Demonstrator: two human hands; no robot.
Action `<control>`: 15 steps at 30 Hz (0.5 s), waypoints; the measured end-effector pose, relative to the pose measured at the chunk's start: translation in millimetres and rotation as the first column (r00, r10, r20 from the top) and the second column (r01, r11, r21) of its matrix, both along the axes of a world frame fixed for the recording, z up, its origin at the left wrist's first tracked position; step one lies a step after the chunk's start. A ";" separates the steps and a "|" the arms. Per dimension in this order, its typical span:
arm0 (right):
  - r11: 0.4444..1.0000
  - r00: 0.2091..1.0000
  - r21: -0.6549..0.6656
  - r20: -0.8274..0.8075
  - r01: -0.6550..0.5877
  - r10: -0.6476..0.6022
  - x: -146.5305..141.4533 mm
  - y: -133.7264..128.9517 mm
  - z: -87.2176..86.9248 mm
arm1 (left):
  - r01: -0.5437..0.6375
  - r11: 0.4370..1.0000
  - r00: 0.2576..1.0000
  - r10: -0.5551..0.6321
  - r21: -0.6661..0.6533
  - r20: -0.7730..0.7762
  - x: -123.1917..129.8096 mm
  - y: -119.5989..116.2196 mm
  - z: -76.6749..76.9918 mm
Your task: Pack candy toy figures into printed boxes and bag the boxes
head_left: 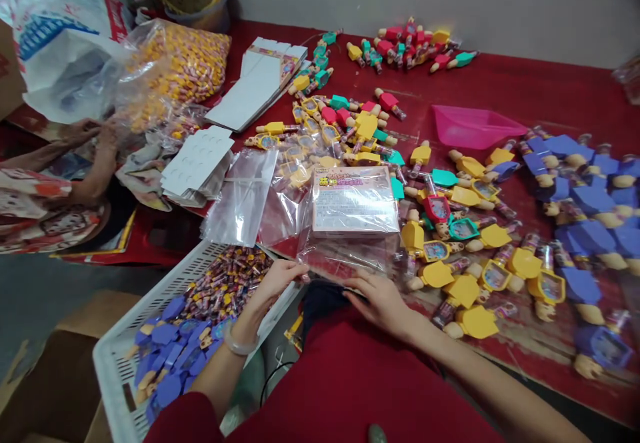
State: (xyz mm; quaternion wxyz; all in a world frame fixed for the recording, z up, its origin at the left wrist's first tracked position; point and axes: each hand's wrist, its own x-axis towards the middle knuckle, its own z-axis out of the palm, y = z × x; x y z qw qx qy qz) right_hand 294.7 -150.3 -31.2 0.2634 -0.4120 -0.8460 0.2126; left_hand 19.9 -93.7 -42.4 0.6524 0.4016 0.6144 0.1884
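A white printed box [355,203] lies inside a clear plastic bag [345,254] at the table's near edge. My left hand [281,282] pinches the near left corner of this bag between thumb and fingers. On the bag's near right edge, my right hand [379,302] has its fingers bent over the film; its thumb is partly hidden. Left of the box lies a stack of flat clear bags [240,196]. Small yellow, red and green toys with clear tubes crowd around the box, such as a yellow toy [477,322] near my right forearm.
Purple toys [593,203] cover the table's right side, and a pink scoop [473,127] lies behind. A white basket [113,363] of toys and small tubes stands at left. Beyond are white cards [197,160], flat cartons [255,86], a filled bag [180,63] and another person's hands [97,140].
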 end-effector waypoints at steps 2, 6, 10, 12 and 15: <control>0.998 0.998 0.046 -0.044 -0.032 0.034 -33.1 12.0 -6.3 | -0.024 0.999 0.999 0.023 0.026 0.030 3.4 -3.0 0.2; 0.994 0.998 0.086 -0.006 -0.069 0.070 -85.3 27.6 -18.9 | -0.084 0.995 0.994 0.080 0.053 0.072 7.6 -8.4 1.6; 0.985 0.986 0.047 0.028 -0.165 0.164 -86.0 31.7 -20.5 | -0.104 0.994 0.992 0.101 0.038 0.080 8.2 -9.8 -0.3; 0.963 0.960 -0.061 0.082 -0.262 0.266 -53.6 22.3 -18.9 | -0.102 0.994 0.993 0.100 0.040 0.058 3.7 -9.9 -4.4; 0.962 0.932 -0.227 0.293 -0.150 0.214 38.7 -20.8 -13.1 | -0.060 0.998 0.998 0.061 0.029 -0.029 -13.3 -9.9 -14.9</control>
